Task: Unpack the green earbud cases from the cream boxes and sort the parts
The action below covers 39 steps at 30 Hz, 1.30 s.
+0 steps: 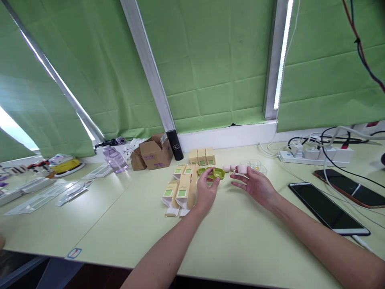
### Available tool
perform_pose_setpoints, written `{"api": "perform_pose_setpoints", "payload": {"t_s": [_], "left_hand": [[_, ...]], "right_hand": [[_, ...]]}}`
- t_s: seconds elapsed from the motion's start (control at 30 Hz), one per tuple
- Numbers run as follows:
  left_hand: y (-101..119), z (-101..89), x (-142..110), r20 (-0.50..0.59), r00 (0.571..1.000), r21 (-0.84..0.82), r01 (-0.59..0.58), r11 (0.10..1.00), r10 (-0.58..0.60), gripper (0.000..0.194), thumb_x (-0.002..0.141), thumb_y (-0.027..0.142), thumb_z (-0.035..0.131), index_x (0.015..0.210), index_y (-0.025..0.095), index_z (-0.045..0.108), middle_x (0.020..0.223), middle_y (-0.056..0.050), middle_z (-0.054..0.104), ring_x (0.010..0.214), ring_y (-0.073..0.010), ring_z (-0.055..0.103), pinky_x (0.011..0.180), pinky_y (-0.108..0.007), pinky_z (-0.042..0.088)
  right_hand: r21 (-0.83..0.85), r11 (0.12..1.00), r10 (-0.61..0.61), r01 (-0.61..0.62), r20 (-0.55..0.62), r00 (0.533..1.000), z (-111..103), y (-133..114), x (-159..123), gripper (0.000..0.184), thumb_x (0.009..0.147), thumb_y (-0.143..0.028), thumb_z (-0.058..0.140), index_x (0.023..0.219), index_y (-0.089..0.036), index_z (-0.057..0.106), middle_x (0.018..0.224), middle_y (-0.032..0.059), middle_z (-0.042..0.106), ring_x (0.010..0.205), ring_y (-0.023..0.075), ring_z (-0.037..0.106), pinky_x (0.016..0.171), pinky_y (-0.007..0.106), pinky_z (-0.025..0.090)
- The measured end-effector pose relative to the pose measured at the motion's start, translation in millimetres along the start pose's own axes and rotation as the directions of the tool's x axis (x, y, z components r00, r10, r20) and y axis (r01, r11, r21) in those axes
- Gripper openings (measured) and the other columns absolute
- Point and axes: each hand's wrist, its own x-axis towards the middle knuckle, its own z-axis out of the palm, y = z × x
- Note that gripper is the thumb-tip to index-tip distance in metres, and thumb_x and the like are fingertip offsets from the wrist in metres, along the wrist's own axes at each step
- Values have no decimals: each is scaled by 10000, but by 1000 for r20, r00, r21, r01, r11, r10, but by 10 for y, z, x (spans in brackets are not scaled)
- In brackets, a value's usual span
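Note:
My left hand (207, 190) is closed around a small green tray (219, 174) with rounded hollows, held just above the table. A small pale pink cup-like piece (242, 169) sits between the thumb and fingers of my right hand (255, 185), to the right of the tray. Behind the hands stand more small pink pieces (226, 168) and several clear round cups (255, 164), partly hidden by my right hand. Left of my left hand lie several cream cartons with green labels (182, 192), the nearest with open flaps. More cartons (202, 156) stand in a row behind.
A brown cardboard box (157, 152), a black bottle (175, 145) and a purple clear bottle (115, 159) stand at the back left. On the right are two phones (327, 206), a power strip (315, 156) and loose cables. Plastic packets (73, 192) lie far left.

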Motion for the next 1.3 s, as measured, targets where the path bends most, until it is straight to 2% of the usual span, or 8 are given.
{"api": "perform_pose_setpoints", "payload": {"t_s": [0.23,0.37,0.57,0.7,0.9,1.0,1.1,1.3], "left_hand": [[35,11,-10,-16,1000,-33,0,999,-1,405,881,258,694,1276,184,639,1295,-131,689,1177,-261,645,997,-411,502],[55,13,-23,-26,1000,-21,8,1000,-8,402,882,262,700,1274,192,646,1285,-124,695,1177,-257,647,986,-401,507],[67,17,-32,-42,999,-13,17,1000,-17,421,869,299,733,1269,191,653,1269,-126,701,1156,-259,652,968,-393,507],[56,15,-29,-54,998,4,19,1000,-18,424,880,318,726,1275,187,648,1270,-127,699,1127,-249,655,952,-388,506],[38,7,-23,-81,997,30,17,999,-15,410,890,319,720,1271,184,652,1271,-129,702,1115,-242,657,948,-387,504],[35,6,-24,-85,996,47,11,999,-7,413,900,329,713,1281,184,648,1277,-131,698,1108,-239,656,945,-384,507],[43,5,-31,-88,996,56,8,998,-3,419,905,349,711,1285,185,646,1280,-135,693,1104,-243,653,943,-386,508],[63,1,-35,-93,996,69,13,997,-7,430,910,365,703,1295,183,638,1268,-135,692,1053,-228,654,930,-381,511]], "right_hand": [[-53,998,-32,31,-19,999,6,-22,-1,324,797,-514,815,994,-269,739,1147,59,756,1088,289,709,934,494,595],[-125,986,-120,112,-60,991,25,-41,5,421,707,-484,895,1040,-294,721,1128,41,749,1029,264,715,916,497,602],[-209,952,-247,223,-93,965,55,-88,34,494,642,-448,933,1053,-268,726,1034,35,740,966,240,726,1003,510,566],[-372,892,-324,256,-130,937,38,-144,100,561,648,-430,918,1141,-258,710,991,39,732,992,252,716,1019,494,542],[-652,679,-498,337,-71,864,-20,-165,274,447,706,-362,828,1120,-259,696,1050,49,694,883,216,634,819,409,557],[-796,464,-564,389,73,823,-40,-117,351,303,760,-285,746,1059,-256,704,1088,60,673,833,202,582,793,399,527],[-875,243,-566,419,224,794,-58,-36,426,306,791,-208,662,1088,-256,711,1134,76,629,926,232,595,840,414,515],[-898,-1,-501,440,381,777,-76,157,572,424,834,-102,548,1223,-228,659,1150,101,625,1073,271,601,923,423,492]]}}
